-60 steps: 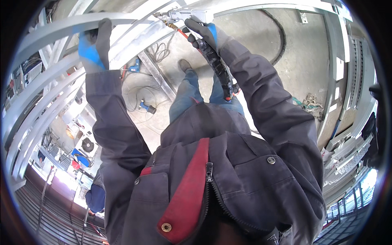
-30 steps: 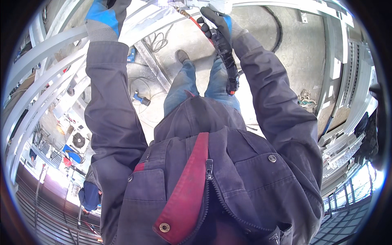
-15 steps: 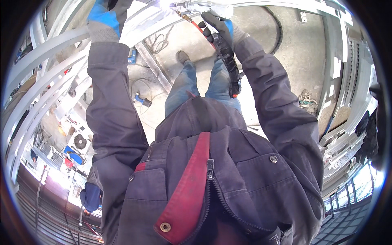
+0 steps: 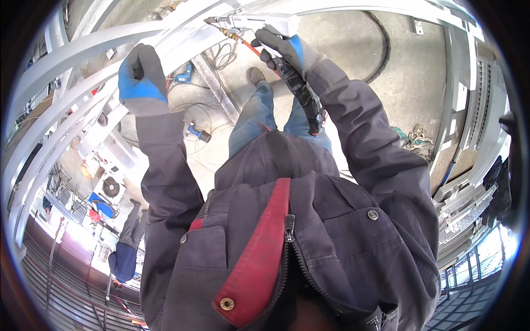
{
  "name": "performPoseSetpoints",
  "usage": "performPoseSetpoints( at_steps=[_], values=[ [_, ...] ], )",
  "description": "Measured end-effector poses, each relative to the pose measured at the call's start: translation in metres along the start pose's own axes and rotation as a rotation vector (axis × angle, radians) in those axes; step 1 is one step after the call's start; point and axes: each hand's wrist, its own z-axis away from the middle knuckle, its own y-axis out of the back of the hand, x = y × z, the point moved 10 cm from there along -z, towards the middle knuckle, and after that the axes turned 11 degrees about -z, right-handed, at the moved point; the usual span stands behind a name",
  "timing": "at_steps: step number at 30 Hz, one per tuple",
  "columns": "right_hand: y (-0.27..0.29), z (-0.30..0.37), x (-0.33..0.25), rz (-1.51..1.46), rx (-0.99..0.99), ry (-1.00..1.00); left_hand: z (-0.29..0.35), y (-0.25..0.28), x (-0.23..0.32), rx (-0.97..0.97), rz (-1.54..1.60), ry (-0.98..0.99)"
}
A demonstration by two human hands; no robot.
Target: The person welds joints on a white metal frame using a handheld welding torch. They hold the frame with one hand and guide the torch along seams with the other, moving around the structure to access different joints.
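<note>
Moved since the frame half a second earlier: left hand, drawn back from the top of the view toward the body; silver-and-black tool, its tip brought leftward and nearer. Bright glare, earlier seen at the tip, is gone. By this, the work at the frame is judged to be paused rather than ended, since the tool is still held.

Nearest: dark jacket, worn, with red flap turned outward.

Next: right hand, gloved, fingers wrapped firmly about the tool where black handle meets silver body. Tool is held above the near edge of the metal frame, tip pointed left along it; contact cannot be told. Orange hose is joined by brass fittings behind the tip.

Left hand: gloved in blue and grey, fingers curled in; nothing is seen held, though anything small within cannot be told. It is seen against the frame's bars, near side; whether they are touched is unclear.

Beyond, on the floor: two blue power tools, one close under the frame's near edge, one nearer the legs; black cable, curved, to the right.

Farthest, lower left: co-worker in dark blue, bent over.
</note>
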Motion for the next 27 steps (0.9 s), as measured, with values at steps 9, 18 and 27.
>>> performPoseSetpoints(
  at_steps=[9, 18, 27],
  values=[
    [-0.030, -0.030, 0.003, 0.031, 0.085, -0.008, -0.051, 0.014, -0.008, -0.059, -0.169, -0.222],
    [-0.036, -0.032, 0.011, 0.026, 0.112, -0.015, -0.067, -0.002, -0.040, -0.177, -0.009, -0.257],
    [-0.036, -0.034, 0.016, -0.006, 0.136, -0.009, -0.077, -0.006, -0.061, -0.210, -0.053, -0.239]
  ],
)
